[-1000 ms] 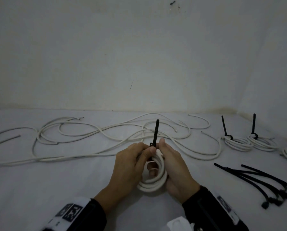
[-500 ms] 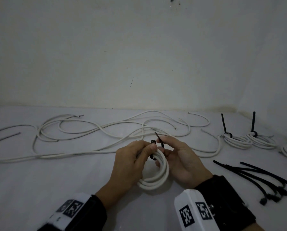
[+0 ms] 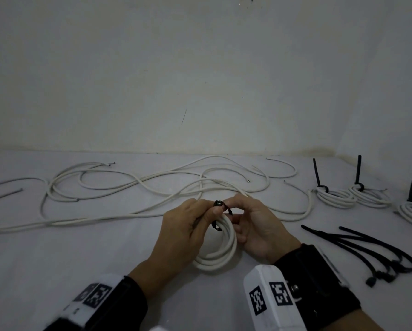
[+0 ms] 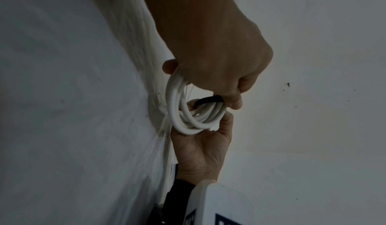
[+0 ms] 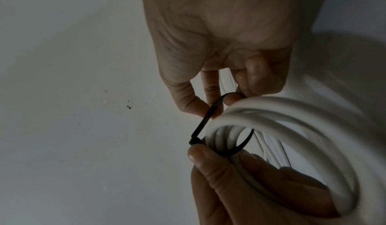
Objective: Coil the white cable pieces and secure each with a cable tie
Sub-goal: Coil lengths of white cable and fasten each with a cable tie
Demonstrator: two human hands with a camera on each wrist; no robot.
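A small coil of white cable (image 3: 220,255) stands on edge on the white table between both hands. A black cable tie (image 3: 221,211) loops round the coil's top strands. My left hand (image 3: 212,212) grips the coil's left side, its thumb pressing the tie's head against the cable. My right hand (image 3: 231,207), palm up, pinches the tie's tail, bent over toward the head. In the right wrist view the tie (image 5: 205,121) runs from the right hand's fingertips (image 5: 208,108) to the left thumb (image 5: 200,157) beside the coil (image 5: 292,126). The left wrist view shows the coil (image 4: 188,113) and tie (image 4: 208,100).
Several loose white cables (image 3: 128,185) sprawl across the table's back. Three tied coils (image 3: 334,198) with upright tie tails sit at the far right. A bundle of loose black ties (image 3: 372,247) lies at the right front. A wall (image 3: 200,80) rises behind.
The tie's tail stood upright a second ago; my right hand has turned palm up and bent it over into a loop toward the head. The left hand keeps its hold.
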